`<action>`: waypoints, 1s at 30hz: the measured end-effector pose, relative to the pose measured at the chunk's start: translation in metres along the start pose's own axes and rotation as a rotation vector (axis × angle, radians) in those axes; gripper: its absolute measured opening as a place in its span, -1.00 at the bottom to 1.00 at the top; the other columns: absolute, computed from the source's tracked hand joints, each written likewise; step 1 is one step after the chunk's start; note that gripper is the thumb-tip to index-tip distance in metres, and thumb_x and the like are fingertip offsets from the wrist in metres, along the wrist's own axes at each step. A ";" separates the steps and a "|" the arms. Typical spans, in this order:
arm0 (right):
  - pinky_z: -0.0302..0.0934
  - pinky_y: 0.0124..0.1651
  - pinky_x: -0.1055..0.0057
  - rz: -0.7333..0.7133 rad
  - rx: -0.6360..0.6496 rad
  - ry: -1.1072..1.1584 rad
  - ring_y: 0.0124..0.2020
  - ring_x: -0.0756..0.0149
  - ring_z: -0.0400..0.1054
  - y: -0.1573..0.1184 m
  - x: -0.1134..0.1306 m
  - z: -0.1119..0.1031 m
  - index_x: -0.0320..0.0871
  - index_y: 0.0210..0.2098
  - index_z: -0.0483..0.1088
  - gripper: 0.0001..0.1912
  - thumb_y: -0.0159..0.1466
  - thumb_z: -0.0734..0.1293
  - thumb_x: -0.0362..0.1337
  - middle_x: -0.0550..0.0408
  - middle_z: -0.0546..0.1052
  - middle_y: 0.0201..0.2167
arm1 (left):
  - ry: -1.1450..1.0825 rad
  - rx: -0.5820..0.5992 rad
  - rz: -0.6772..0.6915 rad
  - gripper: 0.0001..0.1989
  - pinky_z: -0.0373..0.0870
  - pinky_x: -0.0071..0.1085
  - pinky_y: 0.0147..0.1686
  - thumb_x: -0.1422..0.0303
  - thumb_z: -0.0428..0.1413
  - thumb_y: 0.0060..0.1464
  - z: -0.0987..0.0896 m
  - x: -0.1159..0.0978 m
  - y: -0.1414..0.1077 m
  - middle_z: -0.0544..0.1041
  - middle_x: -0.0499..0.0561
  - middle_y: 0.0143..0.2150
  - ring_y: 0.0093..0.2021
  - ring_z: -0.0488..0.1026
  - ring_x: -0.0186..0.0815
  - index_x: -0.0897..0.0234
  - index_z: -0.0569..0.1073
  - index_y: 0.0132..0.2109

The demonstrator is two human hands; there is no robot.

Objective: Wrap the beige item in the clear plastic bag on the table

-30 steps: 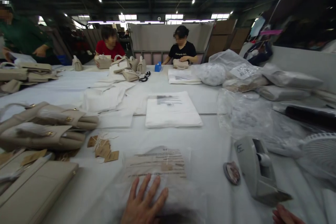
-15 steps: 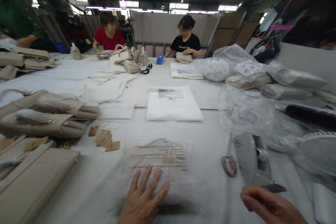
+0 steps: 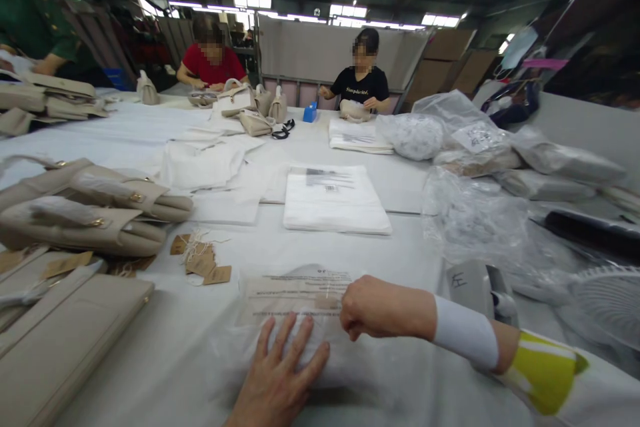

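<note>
A clear plastic bag with printed text (image 3: 295,293) lies flat in front of me, with something pale inside. My left hand (image 3: 280,367) rests on its near part, fingers spread and palm down. Over the bag's right side is my right hand (image 3: 383,307), fingers curled together. What they hold, if anything, is hidden. Partly behind my right forearm stands a grey tape dispenser (image 3: 467,280) with a handwritten mark.
Beige handbags (image 3: 85,320) are piled at the left, beside brown paper tags (image 3: 203,260). Ahead lies a stack of white printed bags (image 3: 335,207). Crumpled clear plastic (image 3: 475,213) and a white fan (image 3: 607,300) are at the right. Co-workers (image 3: 363,80) handle bags across the table.
My right hand has moved left from beside the tape dispenser to the plastic bag, its forearm now crossing in front of the dispenser. My left hand stays spread on the bag.
</note>
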State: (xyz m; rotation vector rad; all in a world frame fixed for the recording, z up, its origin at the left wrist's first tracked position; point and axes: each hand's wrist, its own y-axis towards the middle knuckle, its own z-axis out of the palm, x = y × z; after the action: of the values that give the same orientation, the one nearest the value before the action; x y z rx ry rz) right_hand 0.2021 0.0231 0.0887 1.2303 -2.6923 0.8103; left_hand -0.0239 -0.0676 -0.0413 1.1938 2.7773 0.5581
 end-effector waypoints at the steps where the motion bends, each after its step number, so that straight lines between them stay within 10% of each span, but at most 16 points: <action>1: 0.03 -0.44 0.47 0.007 0.012 -0.002 -0.47 0.31 0.39 0.006 -0.001 0.003 -0.01 -0.46 0.57 -0.87 0.08 0.47 -0.41 0.18 0.57 -0.56 | -0.001 -0.008 0.000 -0.50 -0.30 0.06 0.27 0.02 0.01 0.16 0.000 0.000 0.000 0.32 -0.03 0.26 0.27 0.11 -0.01 -0.14 0.20 0.23; 9: 0.04 -0.50 0.45 0.192 0.017 0.052 -0.54 0.26 0.39 0.031 -0.018 0.017 -0.01 -0.50 0.58 -0.87 -0.06 0.57 -0.27 0.16 0.54 -0.62 | -0.013 -0.011 0.016 -0.50 -0.36 0.08 0.30 0.03 0.01 0.16 0.005 0.004 0.002 0.33 -0.03 0.24 0.24 0.15 -0.01 -0.12 0.21 0.23; 16: 0.25 -0.34 0.29 0.597 -0.347 0.046 -0.36 0.04 0.47 -0.001 -0.053 0.026 -0.17 -0.37 0.53 -0.72 0.25 0.34 -0.07 -0.08 0.59 -0.43 | -0.033 -0.007 0.014 -0.48 -0.42 0.10 0.30 -0.02 0.00 0.14 0.007 0.004 0.001 0.33 -0.02 0.24 0.25 0.13 0.01 -0.11 0.23 0.22; 20: 0.33 -0.06 0.33 0.280 -0.719 0.087 -0.14 0.20 0.48 -0.007 0.000 0.063 -0.15 -0.01 0.43 -0.66 0.39 0.14 -0.17 -0.03 0.59 -0.15 | -0.018 -0.001 -0.019 -0.50 -0.41 0.12 0.31 0.06 -0.02 0.19 0.005 0.002 0.009 0.32 -0.04 0.27 0.25 0.16 -0.01 -0.12 0.18 0.26; 24: 0.17 0.20 0.20 0.078 -0.730 -0.218 0.17 0.12 0.28 0.010 0.041 0.118 -0.19 0.27 0.13 -0.35 0.25 0.32 -0.15 -0.05 0.37 0.18 | 0.015 0.006 0.054 -0.45 -0.44 0.10 0.33 0.14 -0.02 0.22 0.000 0.022 0.006 0.31 -0.04 0.29 0.26 0.17 -0.07 0.02 0.09 0.31; 30: -0.50 0.40 0.06 0.067 -0.762 -0.418 0.31 0.01 0.03 0.023 0.032 0.147 -0.21 0.28 0.13 -0.19 0.13 0.42 -0.07 -0.08 0.21 0.29 | 0.061 0.126 -0.026 -0.31 -0.43 0.16 0.32 0.20 0.17 0.09 0.001 0.074 -0.056 0.24 0.05 0.34 0.32 0.09 -0.02 0.08 0.11 0.31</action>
State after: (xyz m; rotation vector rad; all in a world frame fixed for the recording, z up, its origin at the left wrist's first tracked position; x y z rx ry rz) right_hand 0.1858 -0.0585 -0.0381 1.1802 -2.8762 -0.5181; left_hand -0.1133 -0.0498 -0.0560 1.1806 2.9145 0.4302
